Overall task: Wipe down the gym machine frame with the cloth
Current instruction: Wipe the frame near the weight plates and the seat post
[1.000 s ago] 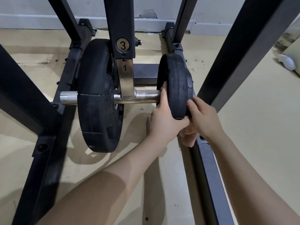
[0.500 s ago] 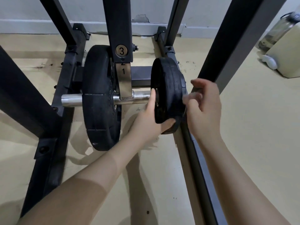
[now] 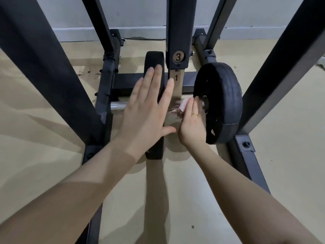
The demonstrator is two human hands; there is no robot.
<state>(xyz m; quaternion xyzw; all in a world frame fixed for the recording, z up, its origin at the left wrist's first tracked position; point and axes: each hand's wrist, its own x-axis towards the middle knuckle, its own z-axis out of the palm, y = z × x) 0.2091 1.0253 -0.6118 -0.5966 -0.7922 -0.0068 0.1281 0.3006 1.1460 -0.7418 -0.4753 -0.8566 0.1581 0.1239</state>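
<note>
Here, beige floor, pale wall, left hand flat on plate, right hand clutching pinkish cloth

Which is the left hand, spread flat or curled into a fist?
Spread flat: the left hand shows straight, splayed fingers lying against the large weight plate.

The slanted square steel tubes of the gym machine frame are dark grey to black, and the two round rubber weight plates are plain matt black. The short round metal bar is shiny silver, and the upright steel post carries a bronze round badge with a black "3" above a silver strip with black numbers. The crumpled cloth is pale pink, the thin ring is gold, the floor is beige, and the wall is light grey.
</note>
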